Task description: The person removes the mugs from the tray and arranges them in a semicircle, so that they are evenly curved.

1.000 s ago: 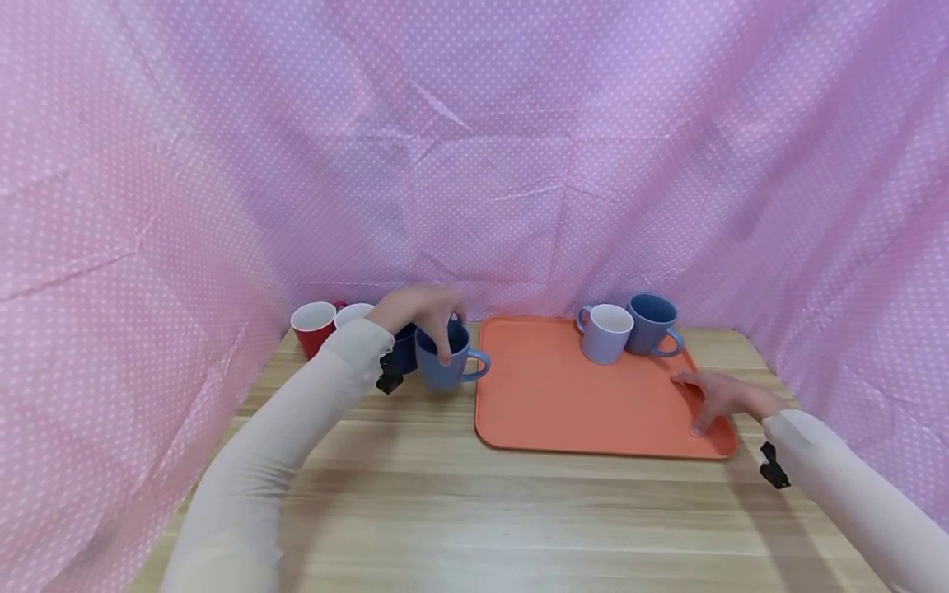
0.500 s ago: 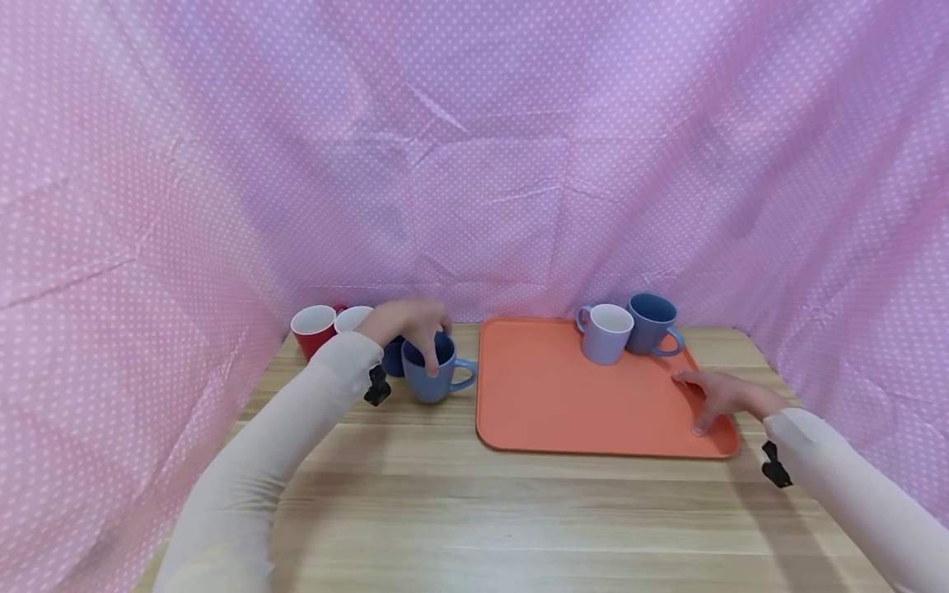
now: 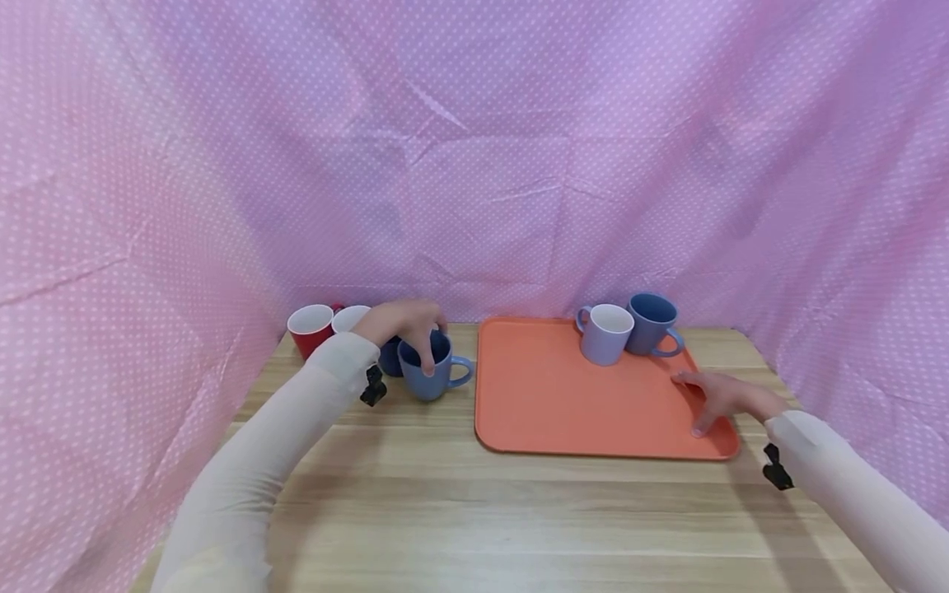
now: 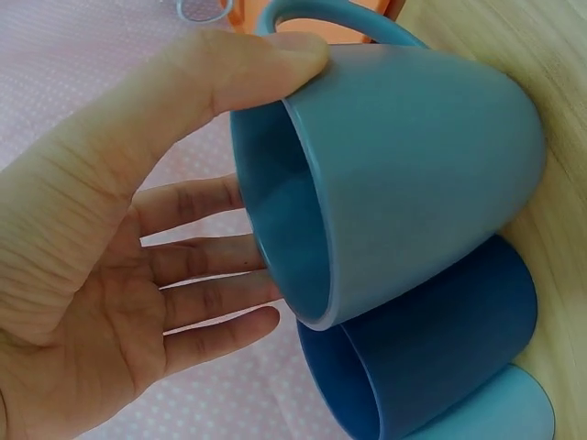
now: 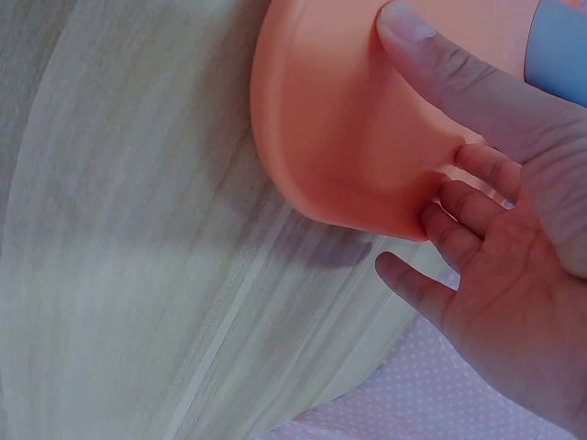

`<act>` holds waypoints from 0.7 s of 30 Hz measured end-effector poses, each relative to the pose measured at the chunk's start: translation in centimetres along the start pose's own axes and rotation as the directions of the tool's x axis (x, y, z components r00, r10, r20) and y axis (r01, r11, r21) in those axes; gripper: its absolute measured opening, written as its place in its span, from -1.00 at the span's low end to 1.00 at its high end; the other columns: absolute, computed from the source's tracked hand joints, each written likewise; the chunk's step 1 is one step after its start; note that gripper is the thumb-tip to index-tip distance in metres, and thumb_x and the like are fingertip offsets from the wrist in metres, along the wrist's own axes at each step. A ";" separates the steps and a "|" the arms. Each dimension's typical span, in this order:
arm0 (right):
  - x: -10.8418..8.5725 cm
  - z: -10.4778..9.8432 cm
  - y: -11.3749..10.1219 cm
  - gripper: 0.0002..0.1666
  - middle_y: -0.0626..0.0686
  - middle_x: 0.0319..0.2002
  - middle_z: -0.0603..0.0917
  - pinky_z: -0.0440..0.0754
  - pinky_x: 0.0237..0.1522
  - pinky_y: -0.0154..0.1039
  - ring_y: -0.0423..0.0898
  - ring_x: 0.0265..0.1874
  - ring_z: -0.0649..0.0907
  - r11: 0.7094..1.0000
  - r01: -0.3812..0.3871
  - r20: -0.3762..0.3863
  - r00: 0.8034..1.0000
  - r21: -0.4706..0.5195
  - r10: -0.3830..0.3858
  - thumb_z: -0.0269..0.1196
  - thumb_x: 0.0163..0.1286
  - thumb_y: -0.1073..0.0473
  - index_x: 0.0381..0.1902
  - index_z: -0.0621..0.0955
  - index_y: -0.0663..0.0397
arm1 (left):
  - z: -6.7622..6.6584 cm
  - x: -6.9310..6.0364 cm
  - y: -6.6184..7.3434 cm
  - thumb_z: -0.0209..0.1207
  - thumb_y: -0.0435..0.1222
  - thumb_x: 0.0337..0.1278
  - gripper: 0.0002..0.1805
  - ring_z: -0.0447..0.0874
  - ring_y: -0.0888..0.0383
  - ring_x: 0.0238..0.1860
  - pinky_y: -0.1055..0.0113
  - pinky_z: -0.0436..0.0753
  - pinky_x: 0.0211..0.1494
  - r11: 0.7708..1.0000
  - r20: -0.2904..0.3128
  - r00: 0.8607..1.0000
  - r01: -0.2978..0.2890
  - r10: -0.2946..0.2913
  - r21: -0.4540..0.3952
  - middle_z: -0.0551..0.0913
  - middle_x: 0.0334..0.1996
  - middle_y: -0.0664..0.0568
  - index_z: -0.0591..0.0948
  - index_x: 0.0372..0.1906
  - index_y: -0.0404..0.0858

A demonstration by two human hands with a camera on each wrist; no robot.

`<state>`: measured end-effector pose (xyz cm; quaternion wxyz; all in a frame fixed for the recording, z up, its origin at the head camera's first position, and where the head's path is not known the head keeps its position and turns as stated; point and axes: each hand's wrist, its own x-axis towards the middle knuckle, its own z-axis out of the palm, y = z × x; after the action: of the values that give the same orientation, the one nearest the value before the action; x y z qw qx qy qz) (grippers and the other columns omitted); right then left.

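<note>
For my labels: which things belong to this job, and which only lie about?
Likely job: gray-blue mug in left hand, orange tray touched by right hand, lilac mug, slate-blue mug, red mug, pale mug, navy mug.
Only around: dotted cloth, wooden table.

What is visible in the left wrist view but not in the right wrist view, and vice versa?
Only left wrist: the left hand holding a grey-blue mug, with a dark blue mug beside it.
Only right wrist: the right hand touching the orange tray, and a cropped blue mug at the edge.
Both: that tray, the wooden table and the dotted cloth.
</note>
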<state>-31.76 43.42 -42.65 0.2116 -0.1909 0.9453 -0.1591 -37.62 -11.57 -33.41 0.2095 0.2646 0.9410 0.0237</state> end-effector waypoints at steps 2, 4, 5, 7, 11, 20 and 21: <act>0.0 0.0 0.0 0.16 0.64 0.29 0.35 0.38 0.23 0.46 0.57 0.24 0.38 1.000 -0.003 0.003 1.000 -0.001 0.003 0.65 -0.12 0.18 0.36 0.34 0.54 | 0.0 0.1 -0.1 0.60 0.03 -0.32 -0.13 0.58 0.01 0.17 0.07 0.65 0.23 1.000 0.001 1.000 0.007 -0.007 -0.009 0.61 0.22 -0.08 0.62 0.24 -0.20; 0.0 0.0 0.1 0.16 0.64 0.29 0.35 0.39 0.22 0.46 0.57 0.23 0.38 1.000 -0.003 0.003 1.000 -0.003 0.003 0.65 -0.12 0.18 0.36 0.34 0.54 | 0.0 0.2 0.0 0.59 0.04 -0.30 -0.12 0.58 -0.01 0.20 0.07 0.65 0.24 1.000 0.004 1.000 0.009 -0.009 -0.015 0.60 0.23 -0.09 0.61 0.25 -0.22; 0.0 0.0 0.1 0.15 0.64 0.29 0.35 0.39 0.23 0.46 0.56 0.23 0.38 1.000 -0.004 0.003 1.000 -0.002 0.004 0.65 -0.12 0.18 0.36 0.34 0.54 | -0.1 0.3 0.0 0.59 0.04 -0.28 -0.12 0.57 -0.02 0.22 0.06 0.64 0.26 1.000 0.007 1.000 0.013 -0.012 -0.018 0.60 0.25 -0.10 0.61 0.26 -0.22; -0.1 -0.1 0.1 0.15 0.63 0.29 0.36 0.39 0.23 0.46 0.56 0.23 0.39 1.000 -0.004 0.000 1.000 0.001 0.004 0.65 -0.12 0.18 0.36 0.34 0.54 | -0.2 0.4 0.2 0.58 0.04 -0.26 -0.10 0.55 -0.04 0.25 0.04 0.62 0.28 0.999 0.018 1.000 0.025 -0.025 -0.026 0.57 0.28 -0.12 0.57 0.29 -0.24; -0.1 -0.1 0.2 0.14 0.63 0.27 0.38 0.39 0.22 0.46 0.55 0.22 0.40 1.000 0.004 -0.009 1.000 -0.002 -0.004 0.65 -0.13 0.19 0.34 0.35 0.55 | -0.4 0.5 0.8 0.56 0.06 -0.25 -0.08 0.56 -0.02 0.22 0.05 0.63 0.26 0.998 0.047 0.997 0.061 -0.061 -0.013 0.58 0.25 -0.10 0.53 0.29 -0.26; 0.1 0.1 0.2 0.15 0.62 0.24 0.41 0.43 0.20 0.42 0.52 0.19 0.43 1.000 0.020 -0.014 1.000 0.001 -0.020 0.65 -0.14 0.18 0.34 0.35 0.56 | -1.1 0.8 2.3 0.54 0.12 -0.22 -0.16 0.56 0.03 0.12 0.09 0.65 0.16 0.988 0.153 0.977 0.144 -0.151 0.059 0.58 0.14 -0.02 0.48 0.18 -0.17; 0.0 0.0 0.3 0.15 0.63 0.24 0.41 0.42 0.20 0.43 0.53 0.19 0.42 1.000 0.017 -0.012 1.000 0.002 -0.017 0.65 -0.14 0.18 0.34 0.35 0.56 | -1.2 0.8 2.3 0.54 0.12 -0.21 -0.15 0.55 0.03 0.13 0.09 0.64 0.17 0.988 0.159 0.976 0.144 -0.151 0.056 0.58 0.15 -0.02 0.47 0.18 -0.17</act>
<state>-31.83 43.63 -42.79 0.2046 -0.1977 0.9447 -0.1631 -37.57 -9.11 -32.31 0.2807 0.1996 0.9382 -0.0342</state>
